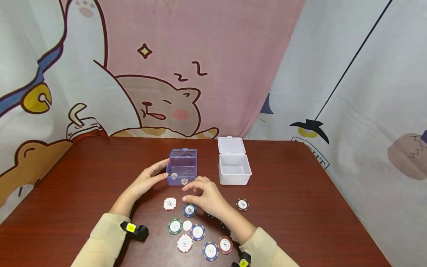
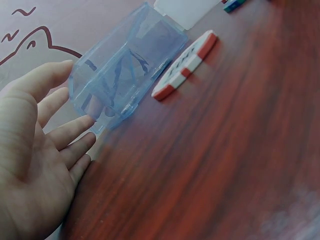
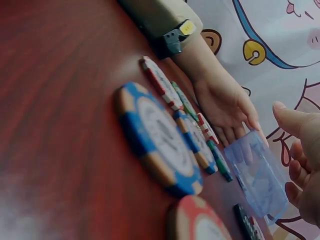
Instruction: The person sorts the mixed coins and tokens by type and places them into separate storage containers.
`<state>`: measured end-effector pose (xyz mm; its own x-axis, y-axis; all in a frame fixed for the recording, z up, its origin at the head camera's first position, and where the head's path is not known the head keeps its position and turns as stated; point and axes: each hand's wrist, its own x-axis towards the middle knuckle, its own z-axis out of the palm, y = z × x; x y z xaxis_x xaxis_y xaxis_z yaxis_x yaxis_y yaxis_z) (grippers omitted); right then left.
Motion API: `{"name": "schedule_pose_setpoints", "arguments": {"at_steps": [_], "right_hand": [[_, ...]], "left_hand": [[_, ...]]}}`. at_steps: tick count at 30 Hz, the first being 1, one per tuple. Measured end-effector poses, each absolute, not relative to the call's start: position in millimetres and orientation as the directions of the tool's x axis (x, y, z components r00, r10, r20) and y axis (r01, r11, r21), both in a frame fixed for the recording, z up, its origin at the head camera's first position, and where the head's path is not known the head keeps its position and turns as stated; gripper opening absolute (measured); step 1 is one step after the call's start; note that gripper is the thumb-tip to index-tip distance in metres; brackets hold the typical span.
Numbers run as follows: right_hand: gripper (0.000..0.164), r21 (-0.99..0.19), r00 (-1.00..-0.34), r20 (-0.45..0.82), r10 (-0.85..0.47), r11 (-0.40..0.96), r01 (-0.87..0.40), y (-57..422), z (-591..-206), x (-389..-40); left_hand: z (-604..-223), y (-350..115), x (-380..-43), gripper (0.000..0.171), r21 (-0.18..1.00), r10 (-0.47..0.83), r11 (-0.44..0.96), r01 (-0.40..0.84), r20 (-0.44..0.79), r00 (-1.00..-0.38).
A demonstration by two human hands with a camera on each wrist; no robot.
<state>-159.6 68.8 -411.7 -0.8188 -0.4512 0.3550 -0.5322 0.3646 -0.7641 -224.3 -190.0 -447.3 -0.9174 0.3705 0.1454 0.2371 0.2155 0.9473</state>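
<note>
A translucent blue plastic box [image 1: 182, 170] stands on the table with its lid raised. Two silver coins [image 1: 174, 176] show low in it near the front. My left hand [image 1: 148, 179] rests its extended fingers against the box's left side, as the left wrist view also shows. Just in front of the box's front right corner hovers my right hand [image 1: 207, 194], thumb and forefinger apart, with nothing visible between them. Below the hands lie a white-and-red 100 chip [image 1: 169, 203], a blue chip [image 1: 189, 210], a green chip [image 1: 175, 226] and a small pale disc [image 1: 187, 225].
To the right of the blue box stands a white box [image 1: 235, 170], its lid open. More poker chips lie nearer me, including a red chip [image 1: 225, 245] and a blue-and-tan chip [image 1: 210, 251]. A dark chip [image 1: 242, 204] lies right of my right hand. The right forearm partly covers some black chips.
</note>
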Motion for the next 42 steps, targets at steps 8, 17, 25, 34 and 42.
{"name": "schedule_pose_setpoints", "arguments": {"at_steps": [8, 17, 25, 34, 42], "right_hand": [[0.024, -0.748, -0.794, 0.34, -0.504, 0.367, -0.553, 73.9, -418.0, -148.9], [0.026, -0.723, -0.761, 0.318, -0.566, 0.374, -0.581, 79.0, -424.8, -142.9], [0.025, -0.715, -0.74, 0.275, -0.614, 0.384, -0.584, 82.3, -427.7, -136.7], [0.025, -0.682, -0.728, 0.252, -0.638, 0.416, -0.601, 83.2, -433.2, -134.1], [0.026, -0.661, -0.717, 0.248, -0.651, 0.427, -0.617, 83.1, -438.6, -135.0]], "left_hand": [[-446.3, -189.7, -223.6, 0.057, 0.947, 0.374, 0.212, 0.241, 0.149, -0.915], [-445.6, -190.0, -223.2, 0.057, 0.949, 0.372, 0.202, 0.243, 0.155, -0.915], [-446.6, -190.1, -223.5, 0.057, 0.948, 0.375, 0.198, 0.251, 0.163, -0.912], [-447.1, -190.1, -223.2, 0.058, 0.945, 0.378, 0.208, 0.254, 0.161, -0.912], [-446.3, -189.9, -223.4, 0.057, 0.945, 0.375, 0.21, 0.249, 0.157, -0.913]]}}
